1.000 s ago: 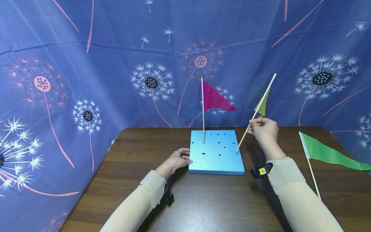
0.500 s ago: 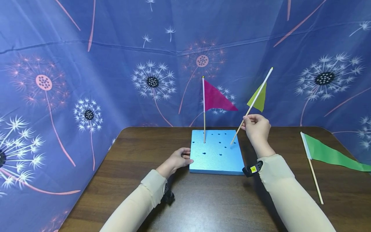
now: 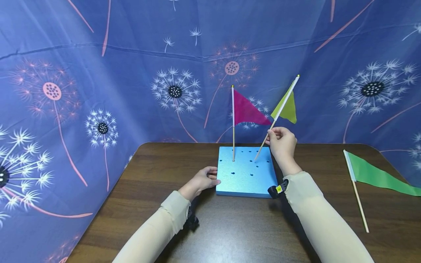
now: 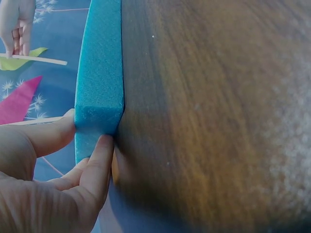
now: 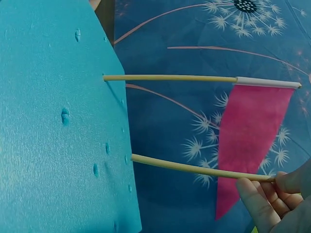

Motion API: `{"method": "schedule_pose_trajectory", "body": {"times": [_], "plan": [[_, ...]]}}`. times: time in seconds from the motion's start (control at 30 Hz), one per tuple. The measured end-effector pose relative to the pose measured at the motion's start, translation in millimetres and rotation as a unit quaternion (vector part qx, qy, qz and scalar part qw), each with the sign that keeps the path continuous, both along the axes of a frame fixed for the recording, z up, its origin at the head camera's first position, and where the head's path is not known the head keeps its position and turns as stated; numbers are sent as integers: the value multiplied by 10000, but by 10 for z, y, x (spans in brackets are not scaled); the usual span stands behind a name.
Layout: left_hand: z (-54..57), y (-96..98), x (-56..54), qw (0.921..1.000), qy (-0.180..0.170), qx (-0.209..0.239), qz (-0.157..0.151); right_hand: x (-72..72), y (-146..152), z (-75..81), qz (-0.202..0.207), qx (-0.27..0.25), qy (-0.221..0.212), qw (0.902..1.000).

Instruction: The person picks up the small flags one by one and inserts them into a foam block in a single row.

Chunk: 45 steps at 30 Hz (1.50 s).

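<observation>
A light-blue board (image 3: 243,184) with several small holes lies flat on the table. My left hand (image 3: 201,182) holds its left edge; in the left wrist view the thumb (image 4: 65,126) and fingertips meet the board's corner. A magenta pennant flag (image 3: 248,109) stands upright in one hole. My right hand (image 3: 282,143) pinches the wooden stick of a yellow-green flag (image 3: 287,109) between thumb and fingers. That stick (image 5: 194,169) leans up to the right, its lower tip at the board's far part. Whether the tip is inside a hole, I cannot tell.
A green pennant flag (image 3: 378,173) lies on the brown wooden table (image 3: 141,204) to the right. Behind the table hangs a blue cloth (image 3: 131,69) printed with dandelions.
My right hand has moved left with the yellow-green flag, bringing the stick's tip from the board's right edge inward and back. The left hand stays at the board's left edge.
</observation>
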<state>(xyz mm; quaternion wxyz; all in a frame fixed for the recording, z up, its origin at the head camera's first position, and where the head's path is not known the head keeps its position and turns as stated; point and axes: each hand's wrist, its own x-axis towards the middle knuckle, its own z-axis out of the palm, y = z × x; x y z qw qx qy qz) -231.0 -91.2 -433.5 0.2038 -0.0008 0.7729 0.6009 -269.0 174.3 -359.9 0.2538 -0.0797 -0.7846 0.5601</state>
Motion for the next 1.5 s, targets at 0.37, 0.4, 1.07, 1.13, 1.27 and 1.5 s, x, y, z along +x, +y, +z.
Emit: {"method": "schedule_pose_trajectory", "body": {"times": [0.37,0.4,1.07,1.13,1.27,1.5], "plan": [[-1,-4,-7,10000,28,16,4,-82,-116,-75,91,192,52,9998],[-2,-3,-6,10000,24,13,2,-85,-125,-83,111,201,58,9997],[24,-3,20,10000,85,-14,-38,-121,-250,-299,69,1156,275,9929],[18,-7,15,9999,95,0,-46,-120,-261,-304,80,1140,280,9931],[10,-3,2,10000,34,33,15,-129,-272,-304,153,1118,216,9934],[1,-1,-2,10000,21,15,14,-148,-303,-296,343,1208,69,9921]]}}
